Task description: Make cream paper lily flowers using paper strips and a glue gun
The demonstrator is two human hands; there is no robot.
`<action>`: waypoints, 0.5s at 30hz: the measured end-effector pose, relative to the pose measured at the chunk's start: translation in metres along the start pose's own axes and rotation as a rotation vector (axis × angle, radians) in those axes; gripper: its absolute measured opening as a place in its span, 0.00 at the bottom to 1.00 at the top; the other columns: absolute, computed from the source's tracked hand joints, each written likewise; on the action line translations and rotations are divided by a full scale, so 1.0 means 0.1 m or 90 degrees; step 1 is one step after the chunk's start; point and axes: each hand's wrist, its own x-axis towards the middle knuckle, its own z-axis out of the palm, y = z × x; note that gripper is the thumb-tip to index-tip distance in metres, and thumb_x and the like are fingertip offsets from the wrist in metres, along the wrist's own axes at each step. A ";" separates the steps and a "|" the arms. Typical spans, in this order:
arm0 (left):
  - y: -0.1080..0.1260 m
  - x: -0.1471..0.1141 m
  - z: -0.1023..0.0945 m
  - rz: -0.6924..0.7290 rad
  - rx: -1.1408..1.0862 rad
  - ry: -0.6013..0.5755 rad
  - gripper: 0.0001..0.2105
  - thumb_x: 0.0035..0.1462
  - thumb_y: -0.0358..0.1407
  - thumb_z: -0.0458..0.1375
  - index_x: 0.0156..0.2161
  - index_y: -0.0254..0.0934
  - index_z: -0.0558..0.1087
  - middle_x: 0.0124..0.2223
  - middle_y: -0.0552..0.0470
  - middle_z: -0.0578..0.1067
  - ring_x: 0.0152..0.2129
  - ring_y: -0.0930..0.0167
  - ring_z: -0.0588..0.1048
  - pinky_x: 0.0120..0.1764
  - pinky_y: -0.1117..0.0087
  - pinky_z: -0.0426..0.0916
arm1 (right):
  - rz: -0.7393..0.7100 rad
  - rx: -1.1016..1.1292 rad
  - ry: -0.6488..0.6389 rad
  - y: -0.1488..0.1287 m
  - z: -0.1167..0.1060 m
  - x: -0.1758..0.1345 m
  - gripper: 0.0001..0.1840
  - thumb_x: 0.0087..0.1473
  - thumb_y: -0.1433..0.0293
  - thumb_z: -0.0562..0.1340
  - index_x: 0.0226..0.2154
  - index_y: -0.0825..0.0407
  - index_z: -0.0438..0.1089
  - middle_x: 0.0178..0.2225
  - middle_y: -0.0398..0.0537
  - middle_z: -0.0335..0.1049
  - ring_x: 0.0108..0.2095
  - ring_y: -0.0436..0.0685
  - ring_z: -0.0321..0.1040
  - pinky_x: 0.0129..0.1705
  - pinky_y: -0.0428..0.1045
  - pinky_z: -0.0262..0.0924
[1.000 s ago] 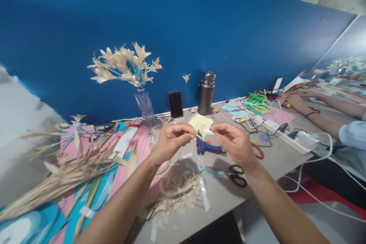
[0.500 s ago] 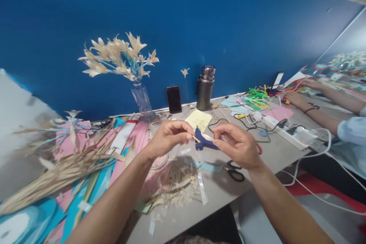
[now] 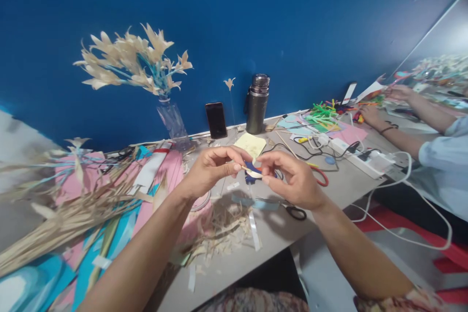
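Note:
My left hand [image 3: 219,168] pinches the end of a thin yellowish stem between thumb and fingertips. My right hand [image 3: 294,179] has thumb and forefinger closed on a pale, husk-like petal [image 3: 253,174], whose near end meets the stem's tip. Both hands are in the air above the table's middle, fingertips close together. Behind them lies a blue glue gun [image 3: 249,181], mostly hidden by the fingers. Black-handled scissors [image 3: 296,212] lie under my right hand, partly covered. Dry husk scraps [image 3: 223,226] are strewn below my left hand.
A clear bottle [image 3: 171,122] of pale husk flowers, a phone [image 3: 216,120] and a thermos [image 3: 258,105] stand along the blue wall. Husk strips [image 3: 69,219] and coloured paper cover the left. A power strip [image 3: 356,158] with cables sits right, near a co-worker's arms [image 3: 398,139].
My right hand has moved in towards the left, bringing the petal against the stem's tip. The whole view has shifted slightly, and more of the glue gun is now covered.

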 end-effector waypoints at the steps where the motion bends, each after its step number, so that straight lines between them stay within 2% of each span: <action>1: 0.01 0.00 0.00 0.005 0.000 0.015 0.06 0.53 0.35 0.70 0.31 0.34 0.81 0.41 0.43 0.80 0.29 0.72 0.75 0.31 0.72 0.70 | 0.019 0.014 0.005 -0.01 0.00 0.00 0.15 0.54 0.74 0.64 0.46 0.50 0.74 0.31 0.43 0.72 0.31 0.52 0.69 0.35 0.49 0.65; 4: 0.07 -0.01 0.02 0.013 0.021 0.040 0.06 0.53 0.35 0.70 0.30 0.34 0.80 0.41 0.44 0.81 0.34 0.68 0.78 0.37 0.69 0.73 | 0.058 0.021 0.015 -0.02 0.00 0.00 0.14 0.54 0.74 0.64 0.44 0.51 0.74 0.31 0.44 0.71 0.30 0.52 0.68 0.34 0.48 0.64; 7: 0.14 -0.02 0.10 -0.009 0.081 -0.003 0.06 0.54 0.35 0.69 0.30 0.35 0.80 0.39 0.44 0.82 0.37 0.65 0.79 0.41 0.65 0.73 | 0.061 -0.022 -0.021 -0.03 -0.01 0.01 0.17 0.53 0.76 0.63 0.47 0.50 0.72 0.30 0.43 0.71 0.29 0.51 0.67 0.32 0.47 0.62; 10: 0.15 -0.03 0.16 -0.025 0.151 -0.043 0.05 0.55 0.35 0.67 0.32 0.35 0.81 0.37 0.45 0.82 0.36 0.64 0.79 0.42 0.64 0.73 | 0.070 -0.061 -0.073 -0.04 0.00 0.05 0.23 0.50 0.78 0.62 0.49 0.49 0.71 0.28 0.41 0.71 0.28 0.51 0.67 0.29 0.46 0.60; 15: 0.14 -0.04 0.14 -0.049 0.209 -0.047 0.04 0.55 0.34 0.67 0.32 0.35 0.82 0.34 0.46 0.83 0.33 0.65 0.79 0.41 0.65 0.73 | 0.086 -0.084 -0.116 -0.07 0.03 0.12 0.27 0.47 0.81 0.61 0.50 0.48 0.69 0.27 0.38 0.71 0.26 0.50 0.66 0.28 0.45 0.58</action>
